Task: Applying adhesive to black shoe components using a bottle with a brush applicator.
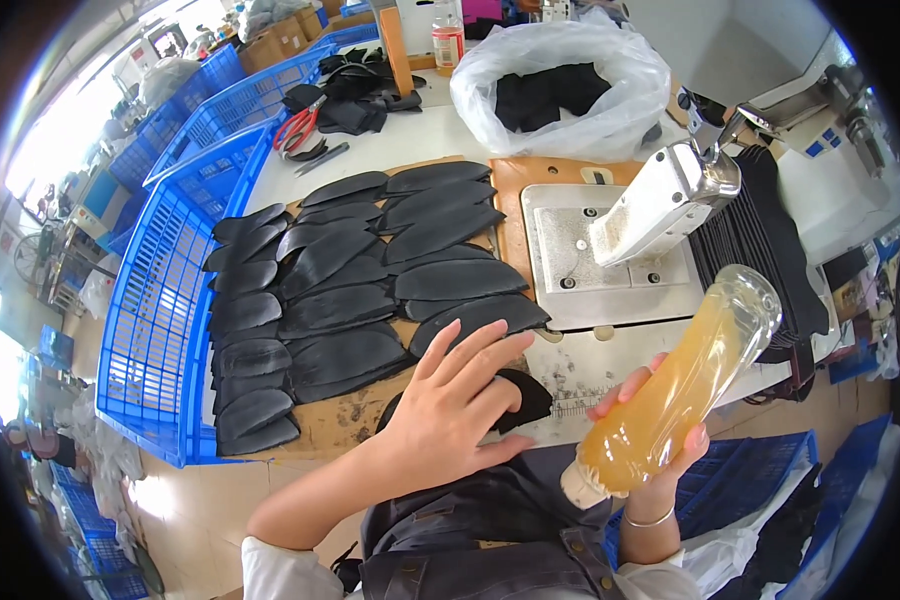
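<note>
My right hand (662, 488) grips a clear plastic bottle (675, 385) of cloudy amber liquid. The bottle is tilted, its base up to the right and its pale cap end down to the left near my apron. My left hand (460, 405) has its fingers spread over a dark curved piece (530, 397) at the table's front edge; whether it presses on the piece I cannot tell. Just beyond that hand, rows of overlapping black leaf-shaped pieces (345, 305) lie on a brown board (345, 425), some with a shiny surface.
A white sewing machine (660, 205) stands at the right, with a stack of black pieces (760, 235) beside it. Blue crates (145, 370) line the left side. Red-handled scissors (298, 128) and an open plastic bag (475, 105) of black pieces lie at the back.
</note>
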A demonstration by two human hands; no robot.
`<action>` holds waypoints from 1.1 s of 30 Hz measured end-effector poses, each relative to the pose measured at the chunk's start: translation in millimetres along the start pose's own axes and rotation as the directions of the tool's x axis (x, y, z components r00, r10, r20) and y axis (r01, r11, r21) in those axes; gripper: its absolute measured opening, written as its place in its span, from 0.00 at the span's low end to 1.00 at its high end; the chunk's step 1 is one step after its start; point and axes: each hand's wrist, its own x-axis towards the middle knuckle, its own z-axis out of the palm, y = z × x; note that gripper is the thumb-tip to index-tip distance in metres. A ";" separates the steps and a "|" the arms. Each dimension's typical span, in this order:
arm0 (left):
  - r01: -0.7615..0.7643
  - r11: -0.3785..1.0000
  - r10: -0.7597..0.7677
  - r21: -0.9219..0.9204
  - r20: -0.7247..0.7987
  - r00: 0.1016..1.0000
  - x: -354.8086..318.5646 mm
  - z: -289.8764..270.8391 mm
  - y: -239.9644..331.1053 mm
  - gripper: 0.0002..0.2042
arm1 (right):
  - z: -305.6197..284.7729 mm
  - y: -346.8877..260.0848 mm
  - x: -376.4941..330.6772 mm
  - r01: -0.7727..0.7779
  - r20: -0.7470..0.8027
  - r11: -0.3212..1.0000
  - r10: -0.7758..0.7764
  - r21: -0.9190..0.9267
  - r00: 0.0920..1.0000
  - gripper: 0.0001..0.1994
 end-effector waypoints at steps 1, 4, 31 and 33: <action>0.035 0.999 -0.036 -0.017 -0.050 0.998 1.9 3.8 -1.5 0.15 | 0.9 3.9 2.1 -0.029 0.069 0.998 0.025 0.060 0.997 0.38; 0.124 0.990 -0.133 -0.071 -0.143 0.981 6.1 6.6 1.4 0.14 | 8.5 8.6 8.3 -0.126 0.189 0.984 0.100 0.130 0.977 0.38; 0.673 0.702 -0.493 0.232 -0.524 0.695 -173.8 -79.3 -62.1 0.09 | 34.4 12.6 9.6 -0.106 0.287 0.993 0.113 -0.043 0.951 0.38; 0.664 0.736 -0.570 0.129 -0.412 0.711 -182.3 -71.7 -67.1 0.08 | 33.5 10.6 6.9 -0.121 0.294 0.991 0.132 -0.058 0.947 0.38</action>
